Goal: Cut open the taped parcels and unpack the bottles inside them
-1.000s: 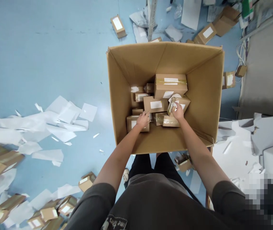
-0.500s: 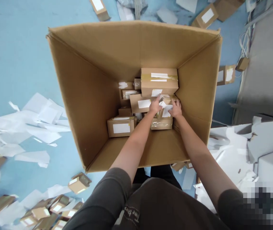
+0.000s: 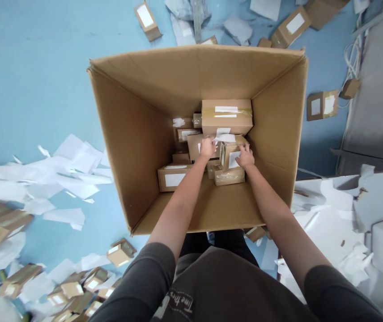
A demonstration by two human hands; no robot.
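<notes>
Both my arms reach down into a large open cardboard carton (image 3: 164, 71) with smaller boxes at its bottom. My left hand (image 3: 207, 147) is closed in a pinch on one end of a white paper label (image 3: 225, 138), which stretches across to the top of a small cardboard box (image 3: 231, 154). That box is tilted and has another white label on its side. My right hand (image 3: 245, 156) grips its right side. Under it lies a clear-taped box (image 3: 230, 177). Behind sits a larger taped box (image 3: 227, 120); a labelled box (image 3: 174, 179) stands to the left.
White paper sheets (image 3: 74, 167) litter the blue floor at left. Several small boxes (image 3: 67, 288) lie at lower left, and one box (image 3: 322, 105) lies right of the carton. White foam-like pieces (image 3: 325, 228) and a grey panel (image 3: 379, 89) are at the right.
My left hand has moved slightly left, drawing the white paper label out from the small box. That box now shows more of its left side. The camera view has shifted.
</notes>
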